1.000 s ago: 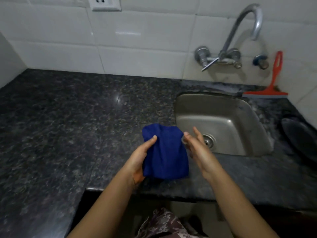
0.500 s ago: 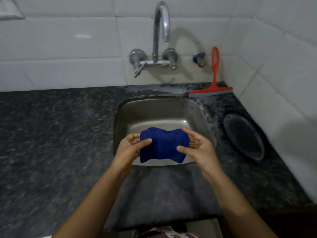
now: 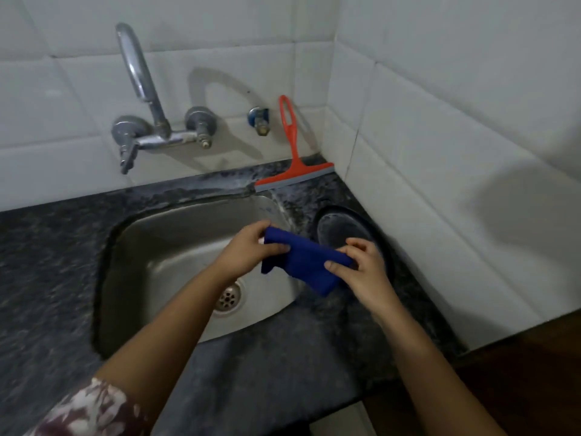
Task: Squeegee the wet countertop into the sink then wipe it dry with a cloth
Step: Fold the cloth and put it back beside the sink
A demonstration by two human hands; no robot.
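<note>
Fingers of left hand & right hand pinch opp. ends of blue cloth over edge of sink; squeegee propped at wall; drying step seemingly in hand; next: lay cloth flat on surface, wipe.

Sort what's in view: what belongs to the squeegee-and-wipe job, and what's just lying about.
Job: cloth, pinched by left hand and right hand; squeegee, leaning on the wall; counter; sink.
Lying about: dark plate right of the sink; tap; wall valve.
</note>
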